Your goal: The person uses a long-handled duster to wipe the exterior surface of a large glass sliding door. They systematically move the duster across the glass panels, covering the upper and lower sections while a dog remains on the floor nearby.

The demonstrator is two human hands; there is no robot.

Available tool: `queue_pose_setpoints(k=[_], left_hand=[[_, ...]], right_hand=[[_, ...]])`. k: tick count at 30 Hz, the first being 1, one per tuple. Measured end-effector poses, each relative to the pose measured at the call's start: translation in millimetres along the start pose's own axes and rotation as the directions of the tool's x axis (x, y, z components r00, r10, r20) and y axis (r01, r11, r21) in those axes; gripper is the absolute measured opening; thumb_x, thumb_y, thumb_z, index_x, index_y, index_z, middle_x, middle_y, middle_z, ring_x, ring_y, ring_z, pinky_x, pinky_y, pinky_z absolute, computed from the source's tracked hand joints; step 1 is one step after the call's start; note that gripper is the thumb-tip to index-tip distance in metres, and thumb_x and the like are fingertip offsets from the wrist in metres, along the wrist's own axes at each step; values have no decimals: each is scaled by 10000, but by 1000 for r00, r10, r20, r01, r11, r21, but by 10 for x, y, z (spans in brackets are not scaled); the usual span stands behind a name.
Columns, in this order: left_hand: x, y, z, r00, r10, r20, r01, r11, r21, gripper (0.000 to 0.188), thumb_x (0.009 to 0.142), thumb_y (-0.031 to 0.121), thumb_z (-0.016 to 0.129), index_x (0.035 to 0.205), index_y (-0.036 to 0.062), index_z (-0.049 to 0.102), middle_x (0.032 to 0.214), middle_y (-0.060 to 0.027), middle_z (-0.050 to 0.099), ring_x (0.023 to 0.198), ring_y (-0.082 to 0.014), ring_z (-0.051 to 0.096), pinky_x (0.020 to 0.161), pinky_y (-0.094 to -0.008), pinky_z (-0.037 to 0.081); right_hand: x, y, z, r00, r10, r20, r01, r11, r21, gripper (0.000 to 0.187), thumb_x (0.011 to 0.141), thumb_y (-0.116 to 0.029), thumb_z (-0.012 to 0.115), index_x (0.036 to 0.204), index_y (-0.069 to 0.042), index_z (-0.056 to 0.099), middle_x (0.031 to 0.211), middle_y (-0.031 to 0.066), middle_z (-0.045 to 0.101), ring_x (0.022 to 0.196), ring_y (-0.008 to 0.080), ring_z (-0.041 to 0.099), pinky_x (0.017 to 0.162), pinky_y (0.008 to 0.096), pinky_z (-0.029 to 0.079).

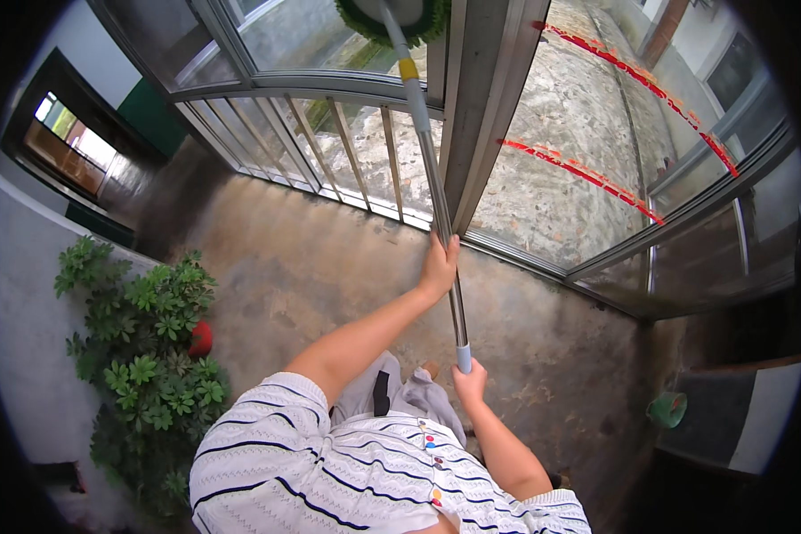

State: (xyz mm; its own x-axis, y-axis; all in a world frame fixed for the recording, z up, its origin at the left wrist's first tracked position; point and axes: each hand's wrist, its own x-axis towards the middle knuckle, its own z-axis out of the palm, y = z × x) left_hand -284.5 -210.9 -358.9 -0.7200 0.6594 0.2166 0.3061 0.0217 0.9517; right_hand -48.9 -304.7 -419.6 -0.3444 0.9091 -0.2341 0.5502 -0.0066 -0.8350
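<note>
A long-handled mop slants from my waist up to the top of the view. Its pole is shiny metal with grey sleeves and a yellow band. The round green fringed head is raised against or just in front of the window pane; I cannot tell whether it touches the glass. My left hand is closed round the middle of the pole. Lower down, my right hand grips the pole's end, just below a grey sleeve, and hides the tip.
Metal bars line the lower windows ahead. To the right, glass panels carry red strips. Leafy potted plants stand along the left wall, by a red pot. A green bucket is at the right. A doorway opens far left.
</note>
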Motion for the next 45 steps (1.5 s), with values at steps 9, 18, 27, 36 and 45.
queue_pose_setpoints(k=[9, 18, 27, 36, 45], left_hand=[[1072, 1131, -366, 982, -156, -106, 125, 961, -248, 320, 996, 362, 381, 982, 44, 351, 528, -67, 466, 384, -185, 516, 381, -322, 460], [-87, 431, 404, 981, -110, 159, 146, 960, -241, 376, 979, 365, 441, 1029, 7, 336, 610, -85, 512, 475, -201, 564, 417, -338, 481], [921, 613, -401, 975, -224, 15, 214, 907, -364, 342, 990, 378, 397, 1051, 50, 322, 565, -87, 478, 369, -211, 517, 359, -326, 473], [358, 271, -24, 916, -296, 272, 390, 816, -426, 382, 977, 366, 453, 1082, 37, 289, 615, -85, 522, 453, -205, 570, 445, -336, 503], [722, 39, -532, 941, -286, 180, 338, 821, -461, 408, 971, 364, 465, 1089, 12, 297, 642, -88, 517, 480, -212, 592, 432, -343, 511]], right_hand=[[740, -1207, -458, 984, -168, -55, 165, 985, -56, 208, 677, -213, 660, 763, -29, 618, 681, 210, 604, 659, 401, 592, 588, 431, 466], [17, -99, -818, 992, 70, -103, -87, 982, -165, 201, 670, -209, 673, 774, -41, 638, 679, 178, 619, 656, 341, 619, 600, 393, 473], [550, -1134, -421, 993, -59, -102, 32, 969, -243, 194, 656, -221, 673, 751, -60, 622, 684, 180, 609, 668, 380, 599, 604, 425, 468], [277, -664, -748, 983, 75, -170, -133, 921, -365, 203, 644, -236, 680, 697, -65, 585, 659, 178, 596, 662, 407, 573, 583, 435, 457], [403, -1051, -251, 987, 30, -155, -91, 911, -403, 196, 645, -234, 690, 702, -64, 611, 640, 176, 602, 645, 386, 599, 598, 424, 473]])
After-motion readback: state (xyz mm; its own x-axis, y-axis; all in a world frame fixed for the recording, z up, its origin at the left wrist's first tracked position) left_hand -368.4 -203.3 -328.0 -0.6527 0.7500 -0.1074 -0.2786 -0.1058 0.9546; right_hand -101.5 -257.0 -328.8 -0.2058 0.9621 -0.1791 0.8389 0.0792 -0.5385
